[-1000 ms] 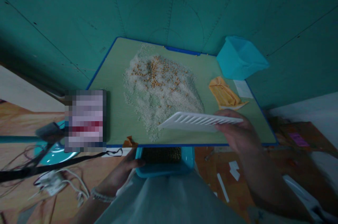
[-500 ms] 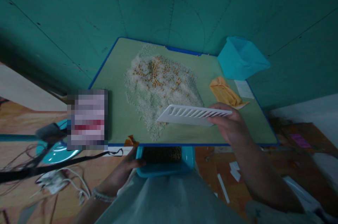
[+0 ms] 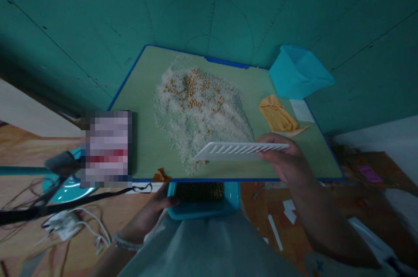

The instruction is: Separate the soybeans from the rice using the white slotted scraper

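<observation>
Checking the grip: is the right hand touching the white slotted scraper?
Touching. The head view shows the right hand closed over the right end of the white slotted scraper.

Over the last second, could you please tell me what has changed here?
The right hand, its grip shut on the white slotted scraper, shifted it slightly left, tipped it up over the near edge of the grain pile, then lowered it flatter. Nothing was taken or let go. The left hand kept holding the teal tub below the green board; the yellow cloth and teal box did not move.
</observation>
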`<state>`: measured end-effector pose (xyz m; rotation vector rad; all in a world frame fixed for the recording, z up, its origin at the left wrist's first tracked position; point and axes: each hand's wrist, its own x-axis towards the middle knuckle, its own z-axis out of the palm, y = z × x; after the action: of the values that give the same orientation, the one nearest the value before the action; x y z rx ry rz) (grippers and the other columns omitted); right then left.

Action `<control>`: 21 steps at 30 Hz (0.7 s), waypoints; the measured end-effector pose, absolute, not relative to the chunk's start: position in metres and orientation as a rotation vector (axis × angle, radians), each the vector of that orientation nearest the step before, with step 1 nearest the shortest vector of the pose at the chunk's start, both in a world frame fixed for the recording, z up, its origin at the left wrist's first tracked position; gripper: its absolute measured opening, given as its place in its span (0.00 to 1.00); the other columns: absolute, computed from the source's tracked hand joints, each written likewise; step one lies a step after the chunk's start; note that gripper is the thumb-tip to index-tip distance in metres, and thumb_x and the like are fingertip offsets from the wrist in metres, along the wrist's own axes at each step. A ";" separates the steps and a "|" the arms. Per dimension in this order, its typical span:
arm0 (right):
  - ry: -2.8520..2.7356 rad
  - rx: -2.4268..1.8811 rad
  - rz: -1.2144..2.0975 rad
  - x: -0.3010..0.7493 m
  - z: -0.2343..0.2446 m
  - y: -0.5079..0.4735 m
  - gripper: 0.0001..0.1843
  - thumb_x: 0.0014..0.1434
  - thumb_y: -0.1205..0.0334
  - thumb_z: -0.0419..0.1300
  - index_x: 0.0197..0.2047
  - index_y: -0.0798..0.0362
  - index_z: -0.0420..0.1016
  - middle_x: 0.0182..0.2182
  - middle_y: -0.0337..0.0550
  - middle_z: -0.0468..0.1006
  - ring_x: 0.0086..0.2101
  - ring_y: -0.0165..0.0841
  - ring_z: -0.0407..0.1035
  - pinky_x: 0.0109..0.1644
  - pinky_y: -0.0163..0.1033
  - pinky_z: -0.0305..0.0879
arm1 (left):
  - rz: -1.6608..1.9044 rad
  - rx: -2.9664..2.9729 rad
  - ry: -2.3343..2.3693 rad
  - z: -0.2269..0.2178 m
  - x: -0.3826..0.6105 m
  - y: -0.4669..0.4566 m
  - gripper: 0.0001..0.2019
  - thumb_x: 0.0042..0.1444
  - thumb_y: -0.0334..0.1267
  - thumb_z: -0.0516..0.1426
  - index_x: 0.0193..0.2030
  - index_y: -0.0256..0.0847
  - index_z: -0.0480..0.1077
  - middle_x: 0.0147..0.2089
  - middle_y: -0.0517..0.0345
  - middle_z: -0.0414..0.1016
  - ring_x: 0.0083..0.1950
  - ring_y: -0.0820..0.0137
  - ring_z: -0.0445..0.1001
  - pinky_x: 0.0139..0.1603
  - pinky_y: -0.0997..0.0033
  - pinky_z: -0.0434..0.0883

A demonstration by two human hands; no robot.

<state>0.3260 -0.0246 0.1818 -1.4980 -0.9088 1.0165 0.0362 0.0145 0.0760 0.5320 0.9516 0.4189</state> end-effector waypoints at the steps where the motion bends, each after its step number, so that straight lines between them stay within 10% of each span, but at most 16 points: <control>1: -0.903 -1.500 1.016 0.325 0.183 -0.025 0.04 0.40 0.68 0.61 0.23 0.50 0.74 0.21 0.37 0.72 0.24 0.29 0.60 0.28 0.35 0.53 | 0.417 0.534 0.956 0.076 0.036 0.014 0.20 0.37 0.27 0.60 0.40 0.46 0.77 0.42 0.61 0.82 0.51 0.56 0.73 0.54 0.62 0.63; 21: -0.975 -1.525 1.013 0.322 0.187 -0.027 0.02 0.43 0.66 0.61 0.25 0.50 0.74 0.21 0.37 0.70 0.23 0.29 0.59 0.27 0.35 0.53 | 0.427 0.517 0.938 0.078 0.037 0.014 0.20 0.36 0.27 0.60 0.38 0.49 0.78 0.44 0.61 0.82 0.57 0.55 0.67 0.59 0.58 0.58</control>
<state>0.3224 -0.0265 0.1870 -1.5252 -0.9755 1.0131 0.0366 0.0143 0.0781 0.5167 0.9384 0.4272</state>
